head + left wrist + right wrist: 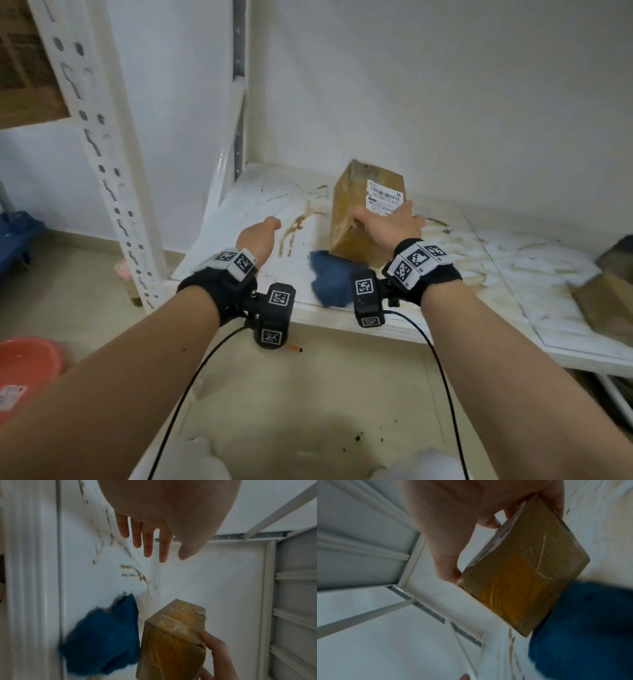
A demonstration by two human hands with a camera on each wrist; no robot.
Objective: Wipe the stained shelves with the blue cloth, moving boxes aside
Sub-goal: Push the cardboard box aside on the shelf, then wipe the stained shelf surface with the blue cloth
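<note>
A white shelf (239, 212) carries brown streaky stains (298, 222). My right hand (385, 219) grips a taped cardboard box (356, 198) with a barcode label from above and holds it tilted. In the right wrist view the thumb (448, 572) and fingers clamp the box (522, 577). A crumpled blue cloth (330, 282) lies on the shelf by the front edge, right beside the box's lower corner. My left hand (262, 231) hovers over the stains to the left, its fingers (148, 540) straight and holding nothing. The cloth (102, 639) and box (173, 642) show below it.
More cardboard boxes (609, 291) sit at the shelf's right end. A perforated white upright (102, 161) stands at the left front corner. On the floor lie a red basin (27, 366) and a blue crate (17, 236). The wall closes the shelf's back.
</note>
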